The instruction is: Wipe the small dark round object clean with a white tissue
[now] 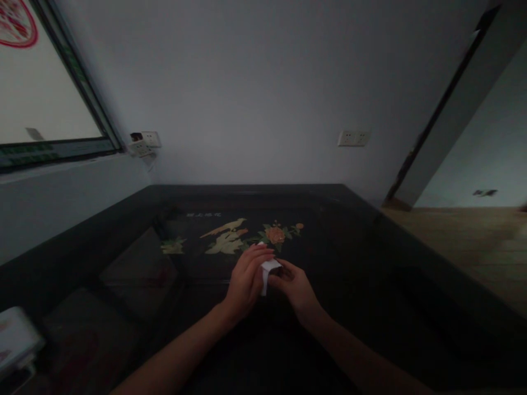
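A small white folded piece, apparently paper (270, 265), is between my two hands above the glossy black table (337, 241). My left hand (247, 275) is closed along its left side, with the fingers laid together over its far edge. From the right, my right hand (294, 282) pinches the piece between thumb and fingers. One white flap hangs down between the hands, and a dark hollow shows under the top fold. The parts under my fingers are hidden.
A bird-and-flower picture (275, 235) decorates the tabletop. At the lower left sits a white object (18, 337), cut off by the frame. The table meets a wall with sockets (353, 138); a window (49, 82) is left, wooden floor (461, 236) right.
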Tool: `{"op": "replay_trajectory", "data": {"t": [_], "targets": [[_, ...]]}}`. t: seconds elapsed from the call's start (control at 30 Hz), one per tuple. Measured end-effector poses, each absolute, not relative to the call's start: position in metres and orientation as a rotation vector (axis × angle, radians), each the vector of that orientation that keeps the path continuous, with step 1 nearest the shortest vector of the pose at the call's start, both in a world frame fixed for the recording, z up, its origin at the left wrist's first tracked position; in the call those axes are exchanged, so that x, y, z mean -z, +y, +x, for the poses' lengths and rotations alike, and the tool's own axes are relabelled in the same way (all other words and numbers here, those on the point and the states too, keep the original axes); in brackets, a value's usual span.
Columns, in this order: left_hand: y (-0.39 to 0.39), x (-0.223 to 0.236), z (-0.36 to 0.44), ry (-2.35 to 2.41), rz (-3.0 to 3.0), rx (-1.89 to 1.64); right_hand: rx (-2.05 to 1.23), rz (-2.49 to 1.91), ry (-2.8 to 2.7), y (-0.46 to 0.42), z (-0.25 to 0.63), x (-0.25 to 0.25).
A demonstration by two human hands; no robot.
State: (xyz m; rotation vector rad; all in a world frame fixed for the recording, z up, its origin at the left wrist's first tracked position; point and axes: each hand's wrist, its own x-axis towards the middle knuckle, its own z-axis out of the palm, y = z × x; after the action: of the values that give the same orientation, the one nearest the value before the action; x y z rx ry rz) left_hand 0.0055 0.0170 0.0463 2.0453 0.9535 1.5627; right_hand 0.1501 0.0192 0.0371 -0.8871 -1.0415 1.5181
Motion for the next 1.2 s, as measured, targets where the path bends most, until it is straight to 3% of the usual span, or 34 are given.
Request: {"op": "replay_trajectory", "data": {"t": [0.1, 0.37, 0.5, 0.73, 0.83, 0.93, 1.2], "targets": [[0.021, -0.046, 0.005, 0.976, 2.090, -1.502, -1.522, -0.901, -1.032, 0.021, 0.150, -0.034], [0.030, -0.046, 0.014, 0.931, 0.919, -1.374, -1.581, -0.896, -0.997, 0.020, 0.150, -0.035], [0.027, -0.044, 0.020, 0.825, 0.744, -1.391, -1.569, -0.872, -1.010, 0.020, 0.150, -0.035], [0.016, -0.043, 0.012, 1.019, 1.559, -1.602, -1.543, -0.879, -1.031, 0.017, 0.152, -0.038], [0.018, -0.044, 0.005, 0.945, 2.031, -1.546, -1.517, -0.904, -1.017, 0.019, 0.151, -0.036], [0.021, -0.045, 0.003, 0.949, 2.103, -1.496, -1.510, -0.901, -1.018, 0.022, 0.150, -0.033], [0.032, -0.046, 0.013, 0.906, 0.901, -1.346, -1.535, -0.914, -1.036, 0.018, 0.151, -0.040]]}}
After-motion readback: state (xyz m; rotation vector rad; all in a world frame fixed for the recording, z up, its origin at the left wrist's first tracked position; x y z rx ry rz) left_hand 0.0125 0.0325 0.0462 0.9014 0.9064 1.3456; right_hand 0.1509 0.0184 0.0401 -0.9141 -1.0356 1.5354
